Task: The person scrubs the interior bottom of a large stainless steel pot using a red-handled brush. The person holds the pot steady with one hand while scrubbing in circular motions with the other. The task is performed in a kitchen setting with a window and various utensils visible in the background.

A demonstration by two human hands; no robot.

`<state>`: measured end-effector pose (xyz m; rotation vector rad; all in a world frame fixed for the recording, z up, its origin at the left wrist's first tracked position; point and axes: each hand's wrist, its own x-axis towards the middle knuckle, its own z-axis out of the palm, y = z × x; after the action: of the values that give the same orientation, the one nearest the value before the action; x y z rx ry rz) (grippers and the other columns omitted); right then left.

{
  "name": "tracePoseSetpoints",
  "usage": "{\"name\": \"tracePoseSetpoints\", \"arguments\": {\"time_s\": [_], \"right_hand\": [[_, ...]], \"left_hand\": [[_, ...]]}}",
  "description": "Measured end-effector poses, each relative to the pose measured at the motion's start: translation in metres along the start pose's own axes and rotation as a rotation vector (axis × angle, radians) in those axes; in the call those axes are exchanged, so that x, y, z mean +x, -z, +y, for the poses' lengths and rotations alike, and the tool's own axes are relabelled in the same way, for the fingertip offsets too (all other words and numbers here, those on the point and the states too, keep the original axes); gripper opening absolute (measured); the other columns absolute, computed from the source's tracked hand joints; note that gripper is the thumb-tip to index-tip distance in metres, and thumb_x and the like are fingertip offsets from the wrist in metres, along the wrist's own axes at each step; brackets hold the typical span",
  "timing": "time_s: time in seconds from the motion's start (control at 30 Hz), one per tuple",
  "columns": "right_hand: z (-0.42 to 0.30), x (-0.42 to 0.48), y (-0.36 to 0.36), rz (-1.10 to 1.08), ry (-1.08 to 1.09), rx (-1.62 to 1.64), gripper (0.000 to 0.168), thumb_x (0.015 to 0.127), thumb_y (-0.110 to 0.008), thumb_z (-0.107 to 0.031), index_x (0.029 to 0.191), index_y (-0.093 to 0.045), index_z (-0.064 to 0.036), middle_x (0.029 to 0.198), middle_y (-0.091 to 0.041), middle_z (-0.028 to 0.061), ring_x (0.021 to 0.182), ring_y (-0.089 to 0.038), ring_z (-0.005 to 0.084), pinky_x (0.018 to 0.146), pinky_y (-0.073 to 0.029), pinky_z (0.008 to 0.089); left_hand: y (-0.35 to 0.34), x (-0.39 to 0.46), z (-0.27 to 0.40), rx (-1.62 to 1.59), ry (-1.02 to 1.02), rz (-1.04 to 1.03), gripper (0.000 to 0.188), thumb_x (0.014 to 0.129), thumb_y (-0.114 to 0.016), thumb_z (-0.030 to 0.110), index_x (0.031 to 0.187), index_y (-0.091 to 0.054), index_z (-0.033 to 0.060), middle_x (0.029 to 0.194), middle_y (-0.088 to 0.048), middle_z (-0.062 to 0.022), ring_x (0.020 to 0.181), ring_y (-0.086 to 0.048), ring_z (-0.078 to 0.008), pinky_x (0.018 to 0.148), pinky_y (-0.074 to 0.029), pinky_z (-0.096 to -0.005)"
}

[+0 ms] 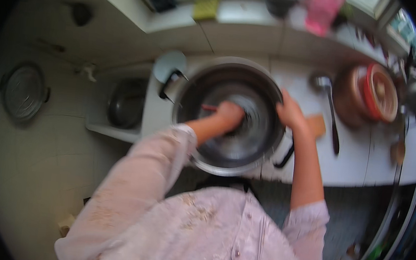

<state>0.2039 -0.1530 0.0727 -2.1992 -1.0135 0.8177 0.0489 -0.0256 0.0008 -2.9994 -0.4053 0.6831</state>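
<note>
A large, wide stainless-steel pot [224,158] stands in front of me on a white tiled counter. It has black side handles. Inside it, near the bottom, my left hand [230,116] is closed around a red-handled tool [209,107]. Motion blur and my fingers hide the tool's working end. My right hand [290,111] grips the pot's rim on the right side, just above the right handle [285,156]. The pot's inner floor looks wet and shiny.
Left of the pot are a pale round lid or plate [169,67] and a sink [94,119] holding a metal basin [126,101]. A ladle [330,111], an orange-brown block [316,125] and a brown pot with a red-rimmed lid [365,94] sit to the right. Behind runs a window ledge [247,17].
</note>
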Motion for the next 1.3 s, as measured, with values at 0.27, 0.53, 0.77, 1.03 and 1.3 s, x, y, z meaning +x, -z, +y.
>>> {"name": "tracePoseSetpoints", "arguments": {"time_s": [0.27, 0.53, 0.77, 1.03, 1.3], "right_hand": [[-0.013, -0.025, -0.006, 0.082, -0.018, 0.110, 0.046, 0.074, -0.044, -0.003, 0.120, -0.037, -0.003, 0.105, -0.053, 0.0240, 0.101, -0.050, 0.0377, 0.086, -0.039, 0.0392], [0.019, -0.097, -0.048, 0.267, 0.031, 0.112, 0.053, 0.075, -0.043, 0.002, 0.125, -0.025, 0.004, 0.115, -0.044, 0.0256, 0.109, -0.044, 0.0361, 0.093, -0.033, 0.0370], [-0.003, -0.050, -0.023, 0.419, 0.107, 0.006, 0.059, 0.075, -0.054, -0.004, 0.127, -0.027, -0.003, 0.124, -0.037, 0.0221, 0.116, -0.037, 0.0334, 0.094, -0.033, 0.0368], [-0.034, -0.025, -0.027, 0.319, 0.071, -0.137, 0.046, 0.077, -0.053, -0.004, 0.120, -0.042, -0.017, 0.095, -0.059, 0.0195, 0.089, -0.056, 0.0353, 0.076, -0.044, 0.0386], [-0.029, -0.024, -0.026, 0.310, 0.090, -0.079, 0.042, 0.077, -0.053, -0.004, 0.117, -0.044, -0.014, 0.095, -0.059, 0.0190, 0.090, -0.056, 0.0346, 0.077, -0.044, 0.0378]], "left_hand": [[-0.005, -0.024, 0.000, -0.044, -0.093, 0.010, 0.013, 0.072, -0.055, 0.014, 0.074, -0.067, 0.0109, 0.079, -0.065, -0.0072, 0.073, -0.064, -0.0204, 0.056, -0.049, -0.0321], [-0.013, -0.029, 0.018, -0.005, -0.102, 0.071, 0.011, 0.069, -0.057, 0.015, 0.069, -0.066, 0.0101, 0.071, -0.064, -0.0066, 0.068, -0.063, -0.0207, 0.055, -0.048, -0.0332], [-0.028, -0.009, 0.005, -0.165, -0.049, 0.092, 0.011, 0.069, -0.056, 0.015, 0.072, -0.067, 0.0129, 0.074, -0.064, -0.0090, 0.071, -0.063, -0.0238, 0.058, -0.049, -0.0355], [-0.014, -0.034, 0.008, -0.101, -0.063, -0.016, 0.013, 0.071, -0.058, 0.015, 0.079, -0.067, 0.0104, 0.083, -0.065, -0.0091, 0.076, -0.063, -0.0224, 0.059, -0.049, -0.0338], [-0.021, -0.030, 0.005, -0.156, -0.072, -0.024, 0.012, 0.070, -0.059, 0.014, 0.078, -0.067, 0.0103, 0.083, -0.065, -0.0087, 0.078, -0.063, -0.0230, 0.061, -0.049, -0.0347]]}}
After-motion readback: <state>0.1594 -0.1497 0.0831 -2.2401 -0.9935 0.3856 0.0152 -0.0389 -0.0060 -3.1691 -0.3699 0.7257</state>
